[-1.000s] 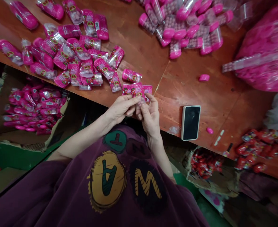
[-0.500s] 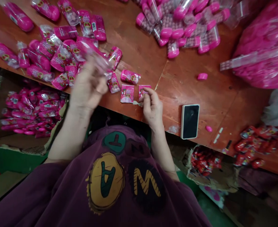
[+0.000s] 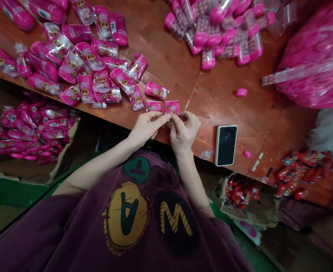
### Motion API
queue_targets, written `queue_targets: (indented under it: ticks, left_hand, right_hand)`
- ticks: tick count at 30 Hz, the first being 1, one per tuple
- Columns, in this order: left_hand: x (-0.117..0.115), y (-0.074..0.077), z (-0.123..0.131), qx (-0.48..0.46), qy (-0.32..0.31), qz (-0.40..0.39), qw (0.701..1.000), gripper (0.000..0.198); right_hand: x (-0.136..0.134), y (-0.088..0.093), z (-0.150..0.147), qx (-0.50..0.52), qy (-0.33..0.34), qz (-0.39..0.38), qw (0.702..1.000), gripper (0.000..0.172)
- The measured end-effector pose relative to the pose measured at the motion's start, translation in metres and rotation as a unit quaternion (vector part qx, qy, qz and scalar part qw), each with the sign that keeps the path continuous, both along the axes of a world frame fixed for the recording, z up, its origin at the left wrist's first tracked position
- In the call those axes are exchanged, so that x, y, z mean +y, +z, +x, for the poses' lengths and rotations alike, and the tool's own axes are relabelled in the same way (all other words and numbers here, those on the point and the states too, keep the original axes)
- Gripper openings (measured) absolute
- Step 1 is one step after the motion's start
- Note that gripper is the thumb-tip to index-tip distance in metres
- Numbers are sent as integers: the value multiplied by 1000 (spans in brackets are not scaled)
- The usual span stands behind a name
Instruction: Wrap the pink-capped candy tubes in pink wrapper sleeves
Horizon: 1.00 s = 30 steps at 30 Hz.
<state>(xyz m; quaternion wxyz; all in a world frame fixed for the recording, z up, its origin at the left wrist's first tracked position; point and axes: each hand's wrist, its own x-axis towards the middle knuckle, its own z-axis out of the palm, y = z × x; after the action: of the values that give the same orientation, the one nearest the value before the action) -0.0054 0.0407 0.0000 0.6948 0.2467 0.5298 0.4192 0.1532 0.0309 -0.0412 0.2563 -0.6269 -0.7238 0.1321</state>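
With the fingertips as the clock's centre, the table [image 3: 166,49] spreads from nine o'clock round to four. Pink packs [image 3: 84,71] lie heaped at ten o'clock; a box [image 3: 61,156] of more packs sits below the edge at nine. A pink bag [image 3: 308,71] bulges at two, and filled tubes [image 3: 211,36] are piled near one.

The left hand [image 3: 146,129] and right hand [image 3: 185,132] meet at the near edge. The step in hand looks like close fingertip work over the pink squares; the next move seems to call for a light, exact pinch. Both hands' thumbs and forefingers are narrow, their tips almost together; whatever lies between them is too hidden to tell.

A phone [image 3: 226,145] lies at four o'clock. Of the two squares, the left square [image 3: 153,106] is at eleven and the right square [image 3: 172,107] at twelve, each partly covered by fingers. A cap [image 3: 241,92] lies alone near two.
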Motion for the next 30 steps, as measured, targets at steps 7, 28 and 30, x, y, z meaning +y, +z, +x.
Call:
queue_targets:
  ticks: [7, 28, 30]
  left_hand:
    - [10, 10, 5, 19, 14, 78, 997, 37]
    - [71, 13, -30, 112, 102, 79, 985, 52]
    - [73, 14, -37, 99, 136, 61, 984, 49]
  right_hand:
    - [8, 14, -14, 410, -32, -86, 907, 43]
    - [111, 39, -46, 233, 165, -130, 950, 40]
    - [139, 36, -54, 207, 197, -135, 949, 39]
